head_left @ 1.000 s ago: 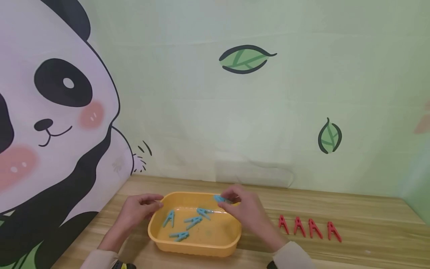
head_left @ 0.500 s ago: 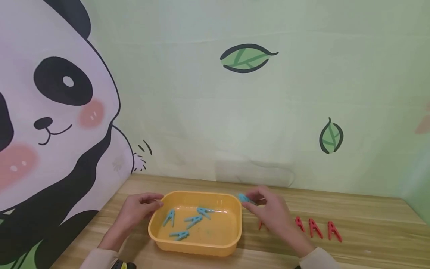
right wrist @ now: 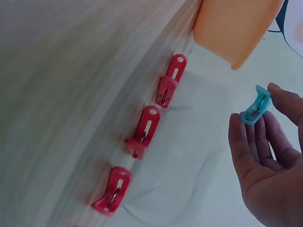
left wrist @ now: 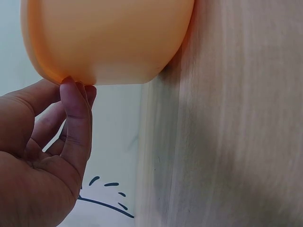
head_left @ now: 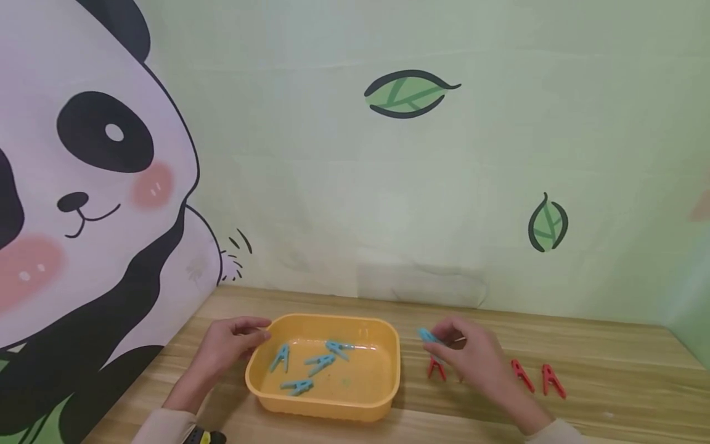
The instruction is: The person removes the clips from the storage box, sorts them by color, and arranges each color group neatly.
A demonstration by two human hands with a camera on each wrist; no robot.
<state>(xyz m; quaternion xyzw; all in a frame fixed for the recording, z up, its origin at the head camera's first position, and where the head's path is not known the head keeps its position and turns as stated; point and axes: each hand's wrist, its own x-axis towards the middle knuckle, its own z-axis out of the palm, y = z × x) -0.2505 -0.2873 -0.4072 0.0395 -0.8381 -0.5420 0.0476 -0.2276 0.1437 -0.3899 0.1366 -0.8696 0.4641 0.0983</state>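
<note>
My left hand (head_left: pixel 230 339) pinches the left rim of a yellow plastic tub (head_left: pixel 322 410); in the left wrist view its thumb and fingers meet at the tub's edge (left wrist: pixel 71 75). Inside the tub several light blue clothespins (head_left: pixel 320 364) lie scattered on the bottom. To the right of the tub, my right hand (head_left: pixel 474 351) holds another blue clothespin (right wrist: pixel 257 106) between thumb and fingertips, raised above the table. Below it in the head view a red clothespin (head_left: pixel 436 370) shows, partly covered by the held one.
Two more red clothespins (head_left: pixel 522 375) stand in a row farther right on the wooden table (head_left: pixel 621 382). The right wrist view shows red clothespins (right wrist: pixel 144 132) lined up beside the tub. A light green backdrop (head_left: pixel 310 185) with a panda picture (head_left: pixel 105 185) rises behind.
My right hand has carried the blue clothespin from above the tub's right rear edge rightward, over the red clothespins. The left hand has stayed at the rim.
</note>
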